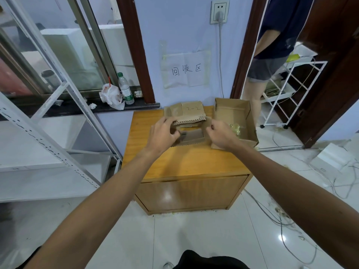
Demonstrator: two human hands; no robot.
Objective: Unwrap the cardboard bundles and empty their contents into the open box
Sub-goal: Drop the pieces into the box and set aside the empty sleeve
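Head view: the cardboard bundle [191, 136] lies on the table [184, 162], just left of the open box [233, 108]. The left hand [165, 133] and the right hand [221, 134] each have their grip clamped on an edge of its wrap, which is partly opened. Yellowish contents [236, 127] already lie in the box, so the task is judged partway done. Emptying this bundle remains. A second cardboard piece [191, 111], marked "2-2", sits behind it; whether it is already emptied cannot be told.

Wooden cabinet [186, 164] at centre, against the far wall. Above it: handwritten paper sign [187, 69]; wall socket [219, 11] with a plug in. Left sill: plastic bottle [125, 88] beside a white bag [110, 96]. Metal shelving [38, 133] left. Far right: white wire rack [287, 94], a person [272, 45] standing in the doorway. Cables [281, 220] on the floor, right.
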